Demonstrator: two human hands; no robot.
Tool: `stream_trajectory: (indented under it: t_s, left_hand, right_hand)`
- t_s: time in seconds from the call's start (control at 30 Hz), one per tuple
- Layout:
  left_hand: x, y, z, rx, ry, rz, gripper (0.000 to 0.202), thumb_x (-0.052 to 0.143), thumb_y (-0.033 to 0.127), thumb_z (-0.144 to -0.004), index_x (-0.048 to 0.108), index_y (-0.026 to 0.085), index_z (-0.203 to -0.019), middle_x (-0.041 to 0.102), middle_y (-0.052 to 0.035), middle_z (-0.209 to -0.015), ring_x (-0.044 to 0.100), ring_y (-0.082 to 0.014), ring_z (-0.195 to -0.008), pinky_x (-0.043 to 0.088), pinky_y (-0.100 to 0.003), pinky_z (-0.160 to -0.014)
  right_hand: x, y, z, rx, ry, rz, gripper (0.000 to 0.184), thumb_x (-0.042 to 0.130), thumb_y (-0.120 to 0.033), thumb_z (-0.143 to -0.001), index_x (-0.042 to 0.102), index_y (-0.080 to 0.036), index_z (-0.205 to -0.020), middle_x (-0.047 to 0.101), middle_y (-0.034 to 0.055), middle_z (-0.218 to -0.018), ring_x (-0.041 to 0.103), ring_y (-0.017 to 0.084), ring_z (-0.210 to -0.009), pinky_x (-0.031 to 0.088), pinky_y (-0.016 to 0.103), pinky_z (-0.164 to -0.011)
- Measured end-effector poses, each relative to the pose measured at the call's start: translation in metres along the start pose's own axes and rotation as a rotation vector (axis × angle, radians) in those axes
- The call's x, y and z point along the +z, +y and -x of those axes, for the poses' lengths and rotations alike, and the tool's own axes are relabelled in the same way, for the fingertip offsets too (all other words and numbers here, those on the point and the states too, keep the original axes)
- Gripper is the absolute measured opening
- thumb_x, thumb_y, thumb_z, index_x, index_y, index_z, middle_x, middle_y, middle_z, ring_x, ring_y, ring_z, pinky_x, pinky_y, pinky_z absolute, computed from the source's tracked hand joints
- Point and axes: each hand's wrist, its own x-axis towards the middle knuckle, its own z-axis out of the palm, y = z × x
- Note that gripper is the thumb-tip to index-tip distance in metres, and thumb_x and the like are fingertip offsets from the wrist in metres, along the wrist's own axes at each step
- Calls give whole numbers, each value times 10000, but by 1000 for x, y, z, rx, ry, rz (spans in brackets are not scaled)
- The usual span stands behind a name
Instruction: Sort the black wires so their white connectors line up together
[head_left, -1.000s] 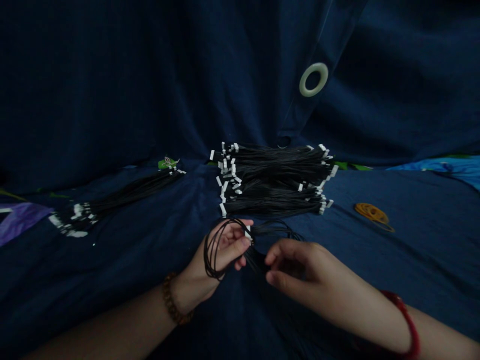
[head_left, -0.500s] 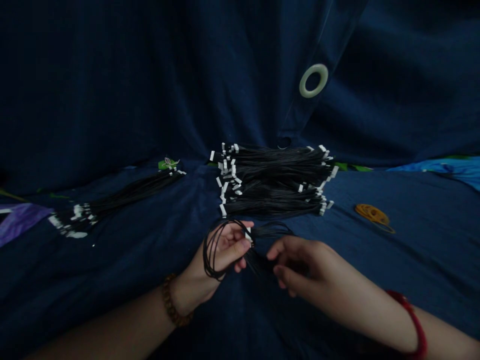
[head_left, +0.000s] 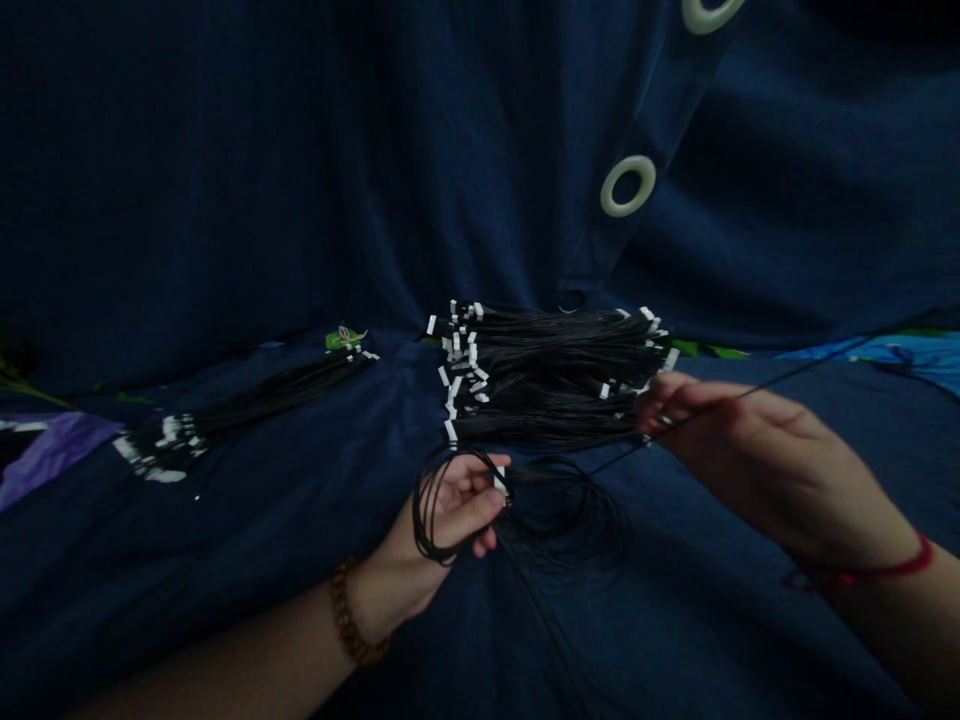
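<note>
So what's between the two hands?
Head view: one taut black cord runs from the coil in the left hand to the right hand, above loose loops on the blue cloth.

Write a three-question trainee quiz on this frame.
1. True or false: the left hand holds a coil of black cord.
2. The right hand pinches: A) a ring, B) one taut strand, C) a rubber band.
3. On which side of the stack does the smaller bundle lie?

Key: 1 true; 2 B; 3 left.
</note>
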Motion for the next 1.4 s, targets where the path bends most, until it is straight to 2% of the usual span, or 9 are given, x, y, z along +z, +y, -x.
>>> stream_trajectory:
  t_s: [0.07, 0.1, 0.17, 0.27, 0.37, 0.47, 0.67, 0.8, 1.4]
  left_hand:
    - [0, 0, 0, 1, 2, 4, 333, 683, 221, -687, 597, 157, -1001, 595, 5, -703, 512, -32, -427, 373, -129, -382]
    - [0, -1, 0, 7, -2, 10, 334, 687, 220, -682, 602, 155, -997, 598, 3, -703, 512, -33, -430, 378, -129, -386]
    - [-2, -2, 1, 24, -24, 20, 333, 695, 218, -673, 612, 153, -988, 607, -5, -704, 513, -35, -434, 383, -129, -389]
    - [-6, -4, 2, 37, -102, 20, 321, 695, 198, -674, 620, 174, -986, 623, -10, -724, 523, -37, -446, 400, -126, -404]
    - [-10, -6, 4, 54, -179, 20, 296, 704, 175, -669, 630, 203, -954, 618, -2, -765, 558, -52, -514, 442, -134, -455]
    - [-12, -7, 5, 60, -246, 47, 285, 730, 211, -646, 634, 193, -913, 607, -4, -749, 561, -68, -539, 462, -149, -469]
    - [-8, -6, 7, 80, -195, 60, 271, 721, 172, -648, 635, 187, -904, 618, -7, -739, 551, -55, -527, 443, -126, -460]
    - [-10, -5, 5, 72, -240, 83, 257, 724, 177, -651, 641, 197, -893, 607, 2, -726, 552, -61, -537, 448, -139, -472]
    - [-3, -2, 8, 79, -179, 111, 295, 773, 265, -594, 651, 183, -850, 627, 0, -707, 550, -43, -475, 427, -120, -434]
  right_hand:
    - [11, -4, 3, -58, 151, -164, 140, 640, -316, -778, 639, -299, -916, 568, -83, -724, 571, 36, -698, 470, 161, -752]
    - [18, -5, 6, -32, 168, -225, 182, 655, -288, -766, 613, -284, -943, 540, -97, -643, 556, 25, -580, 489, 137, -662]
    - [33, -7, 14, 95, 54, -178, 168, 633, -257, -783, 567, -249, -938, 563, -94, -592, 545, 40, -451, 489, 144, -503]
    - [52, -3, 31, 173, -168, 389, 43, 553, -220, -837, 545, -214, -794, 638, -39, -647, 617, 98, -531, 479, 189, -501]
    - [61, 4, 45, -125, -180, 978, 98, 489, -143, -839, 563, -197, -804, 628, -19, -667, 611, 115, -573, 443, 215, -516]
    - [62, 7, 52, -331, -187, 1158, 141, 418, -119, -845, 541, -188, -851, 624, -14, -685, 607, 119, -579, 431, 229, -517]
    - [61, -1, 49, -313, -191, 1184, 149, 417, -89, -791, 517, -200, -791, 589, -47, -636, 574, 85, -531, 411, 199, -495]
    - [61, -4, 48, -295, -198, 1179, 131, 428, -94, -764, 504, -197, -736, 562, -50, -586, 546, 77, -491, 393, 188, -461]
    - [61, -1, 46, -282, -205, 1186, 140, 422, -101, -766, 529, -190, -762, 586, -34, -615, 571, 86, -523, 411, 196, -483]
